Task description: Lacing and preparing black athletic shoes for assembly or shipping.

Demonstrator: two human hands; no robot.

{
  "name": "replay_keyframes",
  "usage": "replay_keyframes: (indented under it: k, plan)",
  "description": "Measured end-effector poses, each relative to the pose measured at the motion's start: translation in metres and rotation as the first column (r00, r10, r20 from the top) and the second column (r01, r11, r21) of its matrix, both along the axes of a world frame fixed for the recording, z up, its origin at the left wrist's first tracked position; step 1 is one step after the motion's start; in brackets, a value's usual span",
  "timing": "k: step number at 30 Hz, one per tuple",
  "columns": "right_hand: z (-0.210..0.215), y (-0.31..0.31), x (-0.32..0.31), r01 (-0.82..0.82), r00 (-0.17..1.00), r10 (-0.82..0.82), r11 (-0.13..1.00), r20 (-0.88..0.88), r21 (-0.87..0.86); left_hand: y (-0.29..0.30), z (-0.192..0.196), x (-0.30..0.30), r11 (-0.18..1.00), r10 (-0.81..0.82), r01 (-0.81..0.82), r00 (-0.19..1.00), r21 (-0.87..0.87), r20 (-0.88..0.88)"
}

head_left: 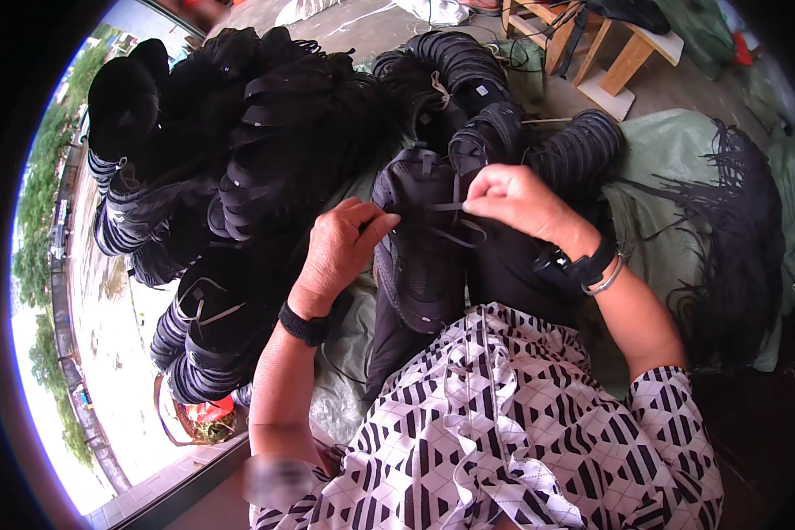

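A black mesh shoe upper (420,278) lies across my lap, its toe pointing toward me. At its left edge, my left hand (343,247) is closed, with thumb and forefinger pinching the side of the upper. On the other side my right hand (523,205) pinches a thin dark shoelace (449,207) that runs out from the upper's lacing area. A loop of lace hangs below the right fingertips, over the upper. Both wrists wear black bands.
Large piles of nested black shoe uppers (283,132) stand to the left and ahead. More stacked uppers (579,146) lie beyond my right hand. A bundle of black laces (733,238) hangs over green sacking (667,150) on the right. A wooden stool (627,66) stands at the far right.
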State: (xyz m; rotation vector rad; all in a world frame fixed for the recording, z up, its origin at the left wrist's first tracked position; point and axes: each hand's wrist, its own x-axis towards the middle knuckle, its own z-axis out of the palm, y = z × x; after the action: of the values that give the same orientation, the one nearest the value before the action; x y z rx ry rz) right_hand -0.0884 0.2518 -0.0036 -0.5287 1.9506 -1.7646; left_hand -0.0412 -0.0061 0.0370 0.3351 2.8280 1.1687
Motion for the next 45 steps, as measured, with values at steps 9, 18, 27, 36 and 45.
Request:
replay_keyframes:
  k: [9, 18, 27, 36, 45]
  plan:
    - [-0.028, 0.056, 0.001, 0.413, 0.739, -0.111, 0.854, 0.665, -0.316, 0.013, -0.022, -0.009, 0.989, 0.091, -0.08, 0.993, 0.127, -0.081]
    - [-0.044, 0.103, 0.012, 0.538, 0.703, -0.472, 0.842, 0.532, 0.035, -0.007, -0.066, 0.018, 0.864, 0.236, -0.286, 0.957, 0.414, 0.169]
    - [0.007, 0.006, 0.045, -0.008, 0.994, 0.002, 0.998, 0.107, 0.056, -0.005, -0.039, 0.011, 0.687, 0.218, -0.394, 0.913, 0.61, 0.344]
    - [0.012, 0.001, 0.032, -0.014, 1.0, 0.014, 1.0, 0.015, 0.025, -0.052, -0.001, -0.026, 0.28, 0.235, -0.399, 0.91, 0.873, 0.34]
    - [-0.004, -0.004, 0.023, 0.332, 0.885, -0.267, 0.937, -0.382, 0.113, -0.083, 0.001, -0.014, 0.259, 0.401, -0.44, 0.859, 0.86, 0.319]
